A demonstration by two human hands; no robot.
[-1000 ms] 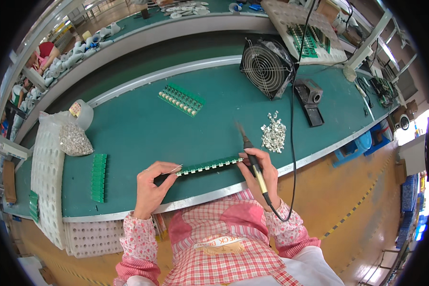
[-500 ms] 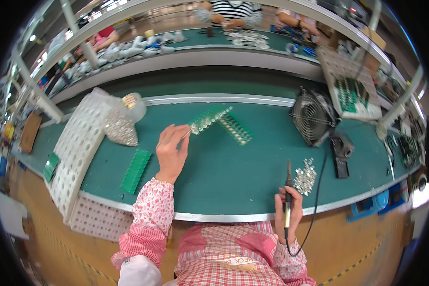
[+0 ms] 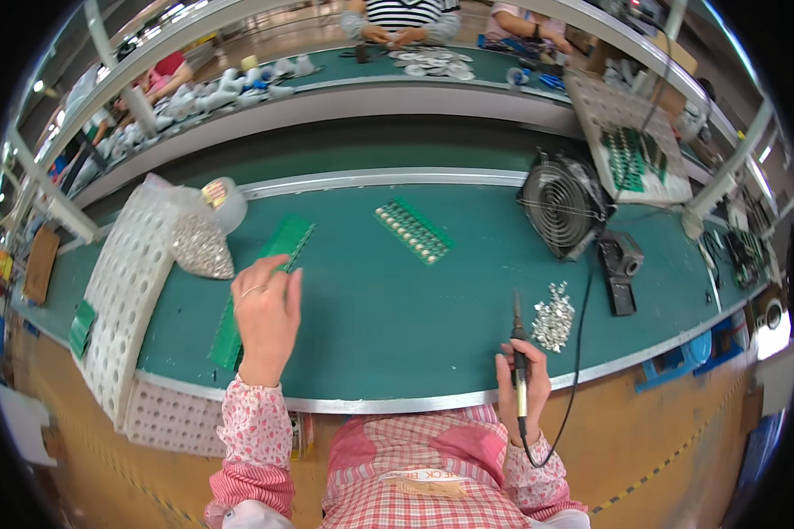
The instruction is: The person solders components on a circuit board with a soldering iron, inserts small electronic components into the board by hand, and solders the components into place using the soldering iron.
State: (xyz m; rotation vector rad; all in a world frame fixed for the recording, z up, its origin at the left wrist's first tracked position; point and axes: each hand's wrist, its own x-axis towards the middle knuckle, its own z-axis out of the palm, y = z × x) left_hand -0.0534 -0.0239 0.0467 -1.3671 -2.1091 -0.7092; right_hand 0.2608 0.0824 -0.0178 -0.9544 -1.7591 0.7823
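My left hand is at the left of the bench, fingers closed on the near end of a green circuit board panel with small metal parts along its edge. Partly under this hand lies another green panel. A third green panel, carrying rows of shiny round parts, rests flat at the middle of the bench. Near the front edge my right hand grips a soldering iron, its tip pointing away from me. Just right of the tip sits a pile of small silvery metal parts.
A black fan and a black iron stand stand at right. At left are a white perforated tray, a clear bag of small metal parts and a round plastic container. The iron's cord loops right. Other people work across the bench.
My left hand has moved left and nearer with its circuit board, away from the middle panel, over the panel at left. My right hand still holds the soldering iron; the view has shifted slightly.
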